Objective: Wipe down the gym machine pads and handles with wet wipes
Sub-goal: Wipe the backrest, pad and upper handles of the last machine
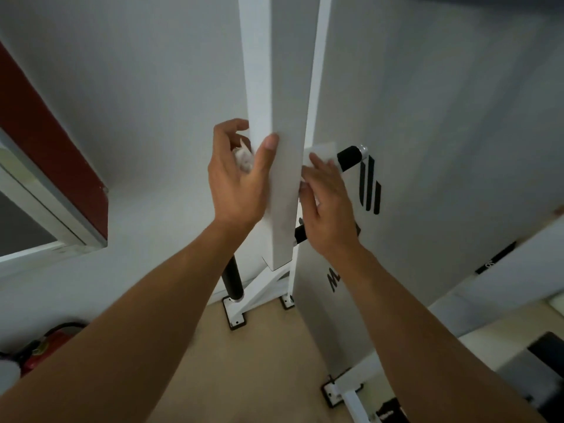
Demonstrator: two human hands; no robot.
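White walls close behind, I see my left hand (236, 175) pinching a wad (244, 158) against the post (279, 178), right hand (323, 206) flat on a wipe (320, 152), which could slip off.

White post (283, 117); white wipe (244, 158); black handle (349, 157); black-striped logo (370, 187); beige floor (268, 361); red extinguisher (45, 349).

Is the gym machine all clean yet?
Nothing shows as finished. Right now the left hand holds a crumpled wipe on the white post, and the right hand presses another wipe beside it. The black handle looks untouched.
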